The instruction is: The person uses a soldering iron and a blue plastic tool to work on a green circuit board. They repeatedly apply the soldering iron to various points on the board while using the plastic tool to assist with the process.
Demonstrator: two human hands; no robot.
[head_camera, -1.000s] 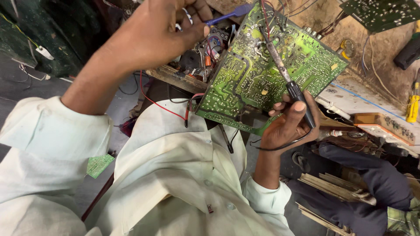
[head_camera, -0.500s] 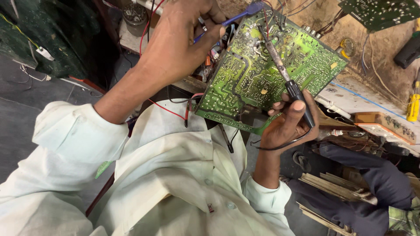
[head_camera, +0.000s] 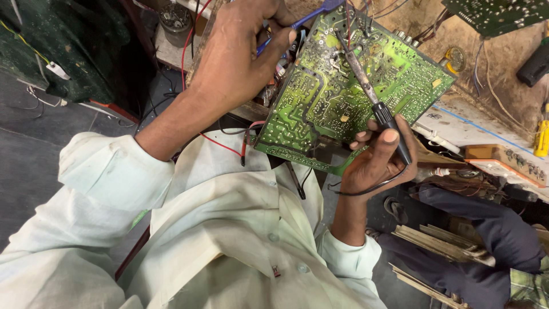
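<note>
A green circuit board [head_camera: 320, 97] stands tilted, solder side facing me, near the middle of the view. My right hand [head_camera: 374, 160] grips the black handle of a soldering iron [head_camera: 366, 86], whose metal shaft lies across the board with its tip near the board's upper middle. My left hand [head_camera: 240, 51] reaches to the board's upper left edge and pinches a thin blue-handled tool [head_camera: 309, 14] among red and blue wires. What the left fingertips touch is hidden behind the board's edge.
A dark green cloth-covered object [head_camera: 57, 51] sits at the far left. A cluttered workbench [head_camera: 486, 126] with boards, wires and a yellow-handled screwdriver [head_camera: 542, 137] lies at the right. Another person's dark-trousered leg [head_camera: 486, 229] and a stack of flat strips [head_camera: 434, 237] are lower right.
My left hand has moved right and up toward the board's top left edge, carrying the blue tool. My right hand and the soldering iron have stayed put.
</note>
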